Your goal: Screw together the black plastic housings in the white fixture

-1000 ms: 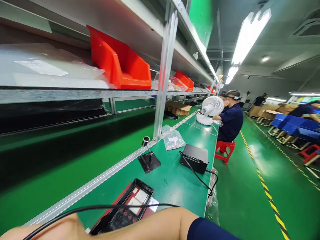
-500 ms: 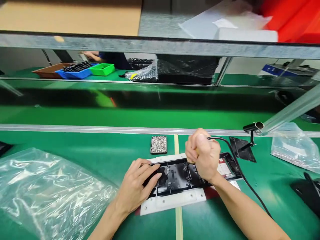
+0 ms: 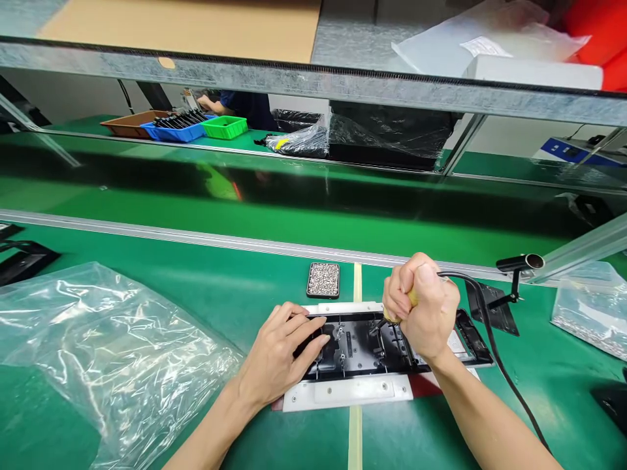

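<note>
A long black plastic housing [image 3: 360, 349] lies in a white fixture [image 3: 353, 391] on the green bench. My left hand [image 3: 287, 349] rests spread over the housing's left end, fingertips on its edge and inner face. Above the right part, my right hand [image 3: 422, 307] is wrapped in a fist round a corded tool with a yellowish handle [image 3: 392, 318]. Its dark tip points down and left into the housing; the exact contact is too small to make out. A black cord [image 3: 497, 339] runs from that hand to the lower right. Behind the fixture sits a small tray of metal pieces [image 3: 323, 281].
Clear plastic bags lie at left [image 3: 147, 352] and right [image 3: 590, 307]. A tool holder [image 3: 514, 277] stands right of my right hand. Beyond a metal rail [image 3: 220, 243], coloured bins [image 3: 225, 127] and a person's arm show. A shelf beam [image 3: 274, 78] crosses above.
The view has shifted and tilted, so the bench scene sits differently in the picture. My left hand keeps its place on the housing; my right hand still grips the tool above it.
</note>
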A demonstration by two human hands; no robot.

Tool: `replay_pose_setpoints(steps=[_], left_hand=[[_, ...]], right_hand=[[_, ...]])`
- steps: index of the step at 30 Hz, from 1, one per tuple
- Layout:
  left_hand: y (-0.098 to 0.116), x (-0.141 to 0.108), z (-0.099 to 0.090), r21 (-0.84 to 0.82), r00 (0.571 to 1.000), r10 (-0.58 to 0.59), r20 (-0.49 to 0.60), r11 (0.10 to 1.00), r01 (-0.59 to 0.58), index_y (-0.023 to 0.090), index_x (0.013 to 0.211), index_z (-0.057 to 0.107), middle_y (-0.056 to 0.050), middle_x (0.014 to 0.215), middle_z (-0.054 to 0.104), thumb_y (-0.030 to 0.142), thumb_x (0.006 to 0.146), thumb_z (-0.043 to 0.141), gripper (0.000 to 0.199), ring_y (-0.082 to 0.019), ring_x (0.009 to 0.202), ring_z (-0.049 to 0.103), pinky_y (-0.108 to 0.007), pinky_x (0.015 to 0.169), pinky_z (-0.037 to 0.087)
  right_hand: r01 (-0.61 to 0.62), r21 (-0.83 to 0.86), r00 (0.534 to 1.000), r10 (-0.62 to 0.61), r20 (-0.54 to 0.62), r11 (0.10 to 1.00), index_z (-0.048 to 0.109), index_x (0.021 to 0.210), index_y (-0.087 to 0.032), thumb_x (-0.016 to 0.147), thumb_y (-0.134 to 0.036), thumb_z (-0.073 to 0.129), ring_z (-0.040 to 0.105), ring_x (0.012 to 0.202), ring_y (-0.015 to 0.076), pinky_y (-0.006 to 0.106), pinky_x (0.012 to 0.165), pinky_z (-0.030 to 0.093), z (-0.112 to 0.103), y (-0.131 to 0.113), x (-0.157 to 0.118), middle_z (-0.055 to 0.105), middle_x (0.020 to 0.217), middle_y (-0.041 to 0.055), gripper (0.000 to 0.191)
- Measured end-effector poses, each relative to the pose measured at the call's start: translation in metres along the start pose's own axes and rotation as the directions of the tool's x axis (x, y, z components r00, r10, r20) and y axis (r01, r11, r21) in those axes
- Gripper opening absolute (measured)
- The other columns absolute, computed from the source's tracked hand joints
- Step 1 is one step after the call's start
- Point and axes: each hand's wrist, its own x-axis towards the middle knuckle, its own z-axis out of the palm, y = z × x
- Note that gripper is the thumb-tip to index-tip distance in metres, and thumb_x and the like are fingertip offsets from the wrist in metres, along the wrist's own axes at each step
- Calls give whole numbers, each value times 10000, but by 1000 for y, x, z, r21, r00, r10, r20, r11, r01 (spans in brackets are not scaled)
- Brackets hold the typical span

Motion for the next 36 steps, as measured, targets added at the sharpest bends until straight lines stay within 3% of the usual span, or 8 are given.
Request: replay_pose_setpoints(steps=[17, 36], left_hand=[[8, 4, 2, -6, 1000, 2, -21, 1000, -2, 195, 1284, 615, -57, 992, 694, 246, 1034, 612, 256, -269, 1041, 544, -422, 847, 416], [15, 9, 1, -7, 999, 3, -34, 1000, -4, 178, 1242, 641, -52, 968, 691, 261, 1042, 601, 220, -255, 1015, 554, -406, 823, 401]], right_hand=[[-14, -9, 998, 14, -57, 1000, 406, 654, -211, 967, -545, 583, 273, 381, 73, 182, 332, 249, -2, -7, 2, 289, 473, -70, 491], [3, -17, 998, -4, -56, 1000, 412, 638, -202, 977, -494, 578, 268, 366, 70, 184, 325, 257, -6, -12, 2, 287, 468, -69, 477]])
